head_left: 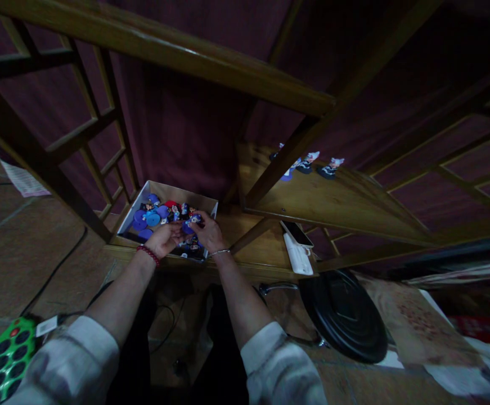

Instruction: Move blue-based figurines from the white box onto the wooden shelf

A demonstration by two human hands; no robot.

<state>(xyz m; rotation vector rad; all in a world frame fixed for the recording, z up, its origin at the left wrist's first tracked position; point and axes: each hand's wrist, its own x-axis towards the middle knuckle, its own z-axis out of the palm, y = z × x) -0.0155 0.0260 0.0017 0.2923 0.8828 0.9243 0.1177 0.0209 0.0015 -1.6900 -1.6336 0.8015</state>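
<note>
A white cardboard box [185,196] full of small figurines on round bases, mostly blue and purple with some red and black, sits on the low wooden shelf. Over it, my right hand [211,232] pinches a small figurine [189,225] with a blue-purple round base. My left hand [166,239] is beside that figurine, palm turned up and fingers stretched out near its base. Whether the left fingertips touch it I cannot tell. Part of the box's contents is hidden under both hands.
On the raised wooden shelf [333,205] to the right stand several figurines [331,169]. A phone [297,233] and a white object [299,256] lie lower down. Wooden bars [185,53] cross above. A black round stool [344,315] and a green power strip [10,360] are near the floor.
</note>
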